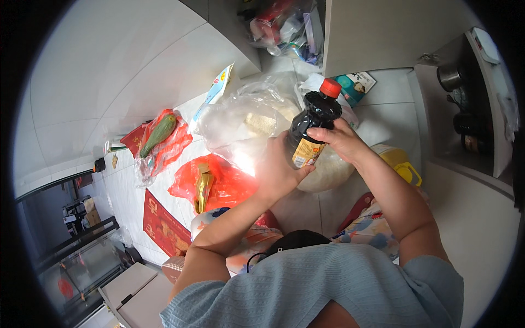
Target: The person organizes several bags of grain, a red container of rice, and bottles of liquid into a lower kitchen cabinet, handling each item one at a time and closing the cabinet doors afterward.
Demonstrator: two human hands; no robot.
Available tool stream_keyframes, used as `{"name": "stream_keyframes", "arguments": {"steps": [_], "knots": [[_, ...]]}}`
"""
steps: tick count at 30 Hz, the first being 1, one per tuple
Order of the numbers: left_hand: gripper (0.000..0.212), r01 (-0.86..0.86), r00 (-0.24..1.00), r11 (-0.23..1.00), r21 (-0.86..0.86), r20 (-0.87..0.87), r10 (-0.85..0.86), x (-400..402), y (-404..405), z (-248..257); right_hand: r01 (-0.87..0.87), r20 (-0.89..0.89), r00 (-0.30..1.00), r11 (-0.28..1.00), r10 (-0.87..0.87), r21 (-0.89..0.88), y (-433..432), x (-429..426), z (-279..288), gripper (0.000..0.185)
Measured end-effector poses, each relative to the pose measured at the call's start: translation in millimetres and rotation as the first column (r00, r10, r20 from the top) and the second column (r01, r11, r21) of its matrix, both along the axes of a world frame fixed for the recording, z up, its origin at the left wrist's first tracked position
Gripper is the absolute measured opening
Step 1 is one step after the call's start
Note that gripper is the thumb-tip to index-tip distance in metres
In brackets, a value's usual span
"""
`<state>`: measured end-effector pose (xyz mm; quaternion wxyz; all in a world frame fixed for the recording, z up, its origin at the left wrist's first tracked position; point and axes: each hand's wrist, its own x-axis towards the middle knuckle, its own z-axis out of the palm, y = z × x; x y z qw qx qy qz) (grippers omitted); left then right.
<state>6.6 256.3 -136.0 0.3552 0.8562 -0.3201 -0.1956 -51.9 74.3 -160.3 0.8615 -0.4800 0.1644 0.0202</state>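
Both hands hold a dark plastic bottle with a red screw cap, a ribbed neck and a printed yellow label. My left hand wraps its lower part from the left, thumb by the label. My right hand grips it from the right, below the neck. The bottle leans with its cap up and to the right. Below and behind it on the tiled floor lie clear plastic bags with pale grain-like contents; a rounded clear bag sits under the right hand. The bottle's base is partly hidden by the left hand.
Left are a green gourd-like vegetable on a red-and-clear bag, a red plastic bag with a gold packet, and a red printed bag. Right stand a yellow jug and an open cabinet. Another open cabinet holds bagged items.
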Motion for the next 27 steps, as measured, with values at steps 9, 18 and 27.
{"name": "stream_keyframes", "arguments": {"steps": [9,18,27], "knots": [[0.096,0.047,0.994,0.992,-0.116,0.105,-0.035,5,1,4,0.091,0.077,0.991,0.967,-0.112,0.237,-7,0,8,0.042],[0.088,-0.055,0.882,0.946,-0.319,-0.459,-0.103,16,3,6,0.008,0.211,0.972,0.907,-0.106,0.421,-12,1,5,0.062],[0.088,-0.024,0.923,0.950,-0.311,-0.373,-0.099,14,7,-1,-0.011,0.208,0.974,0.897,-0.091,0.443,-12,5,5,0.061]]}}
